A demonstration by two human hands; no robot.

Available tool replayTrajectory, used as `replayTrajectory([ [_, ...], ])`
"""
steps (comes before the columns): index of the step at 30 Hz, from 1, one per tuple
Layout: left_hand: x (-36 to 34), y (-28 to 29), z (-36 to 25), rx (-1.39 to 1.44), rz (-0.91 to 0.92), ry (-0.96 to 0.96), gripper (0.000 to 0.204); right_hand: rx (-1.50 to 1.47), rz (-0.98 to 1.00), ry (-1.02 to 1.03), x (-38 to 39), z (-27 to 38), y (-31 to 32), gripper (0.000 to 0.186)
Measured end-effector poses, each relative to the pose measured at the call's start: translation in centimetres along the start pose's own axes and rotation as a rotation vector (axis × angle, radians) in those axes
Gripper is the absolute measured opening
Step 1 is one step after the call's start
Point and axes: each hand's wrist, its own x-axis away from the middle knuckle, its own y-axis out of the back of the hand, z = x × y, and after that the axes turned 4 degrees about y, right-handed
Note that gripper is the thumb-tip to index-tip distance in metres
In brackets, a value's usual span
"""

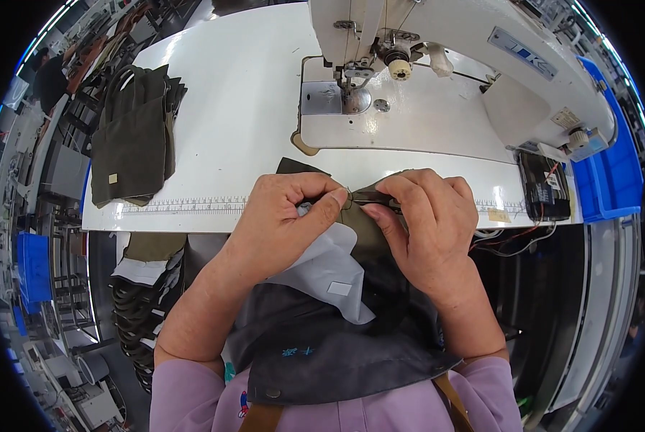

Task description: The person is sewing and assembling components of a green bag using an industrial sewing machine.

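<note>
At the table's front edge, my left hand pinches the edge of an olive fabric piece between thumb and forefinger. A dark thread end shows at that pinch. Close beside it, my right hand is closed on small dark thread snips, mostly hidden by the fingers, their tips pointing left at the pinched spot. Pale grey lining with a small white label hangs from the piece over my dark apron. A dark corner of fabric sticks up behind my left hand.
A white sewing machine stands beyond my hands on the white table. Dark olive bag pieces are stacked at the left. A blue bin sits right, by a dark bundle. More fabric pieces hang below the table's left.
</note>
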Motion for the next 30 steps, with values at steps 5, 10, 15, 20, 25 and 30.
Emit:
replayTrajectory([
  [5,0.0,-0.1,0.0,-0.009,-0.004,-0.007,0.021,0.01,-0.024,0.019,0.1,-0.1,-0.3,0.031],
  [10,0.0,0.0,-0.4,-0.048,0.045,0.043,0.019,0.103,-0.069,0.097,0.4,-0.2,-0.5,0.025],
  [15,-0.3,-0.2,0.3,-0.067,0.006,-0.046,0.02,0.114,-0.066,0.117,0.3,-0.1,-0.8,0.024],
  [20,-0.2,0.1,0.8,-0.019,0.042,-0.066,0.019,-0.076,-0.036,0.063,0.4,-0.5,-1.3,0.024],
  [25,0.0,-0.4,0.7,-0.057,0.133,-0.063,0.019,-0.388,0.027,-0.054,0.5,-0.1,-1.7,0.026],
  [30,0.3,-0.2,0.1,0.001,0.025,-0.08,0.02,-0.325,0.014,-0.09,0.5,-0.7,-0.6,0.024],
])
